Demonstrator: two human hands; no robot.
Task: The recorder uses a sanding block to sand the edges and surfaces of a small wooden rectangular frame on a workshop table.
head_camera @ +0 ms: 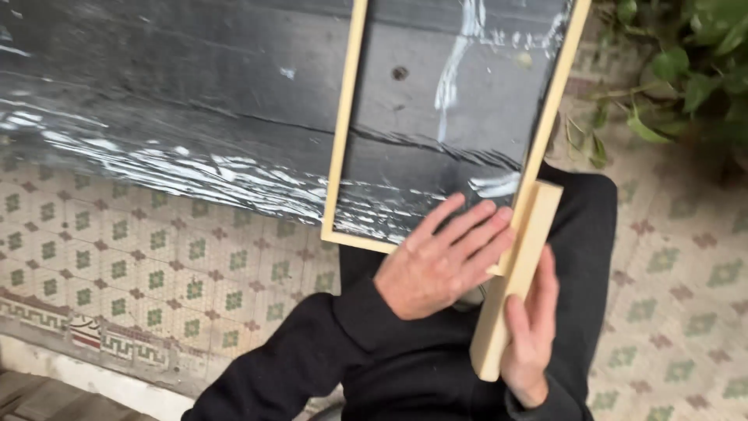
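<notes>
Head view showed me the wooden frame (343, 132) resting on my lap, its lower corner over the black trousers (584, 234). My left hand (440, 261) lay flat, fingers spread, pressing that corner down, apparently to steady it. My right hand (530, 335) was wrapped around a loose wooden bar (514, 273), holding it flush against the frame's right side, probably for alignment. Patterned floor tiles (156, 265) lay beneath.

Wooden frame (343, 132) on lap, wood strip (516, 277) against its right edge.
</notes>
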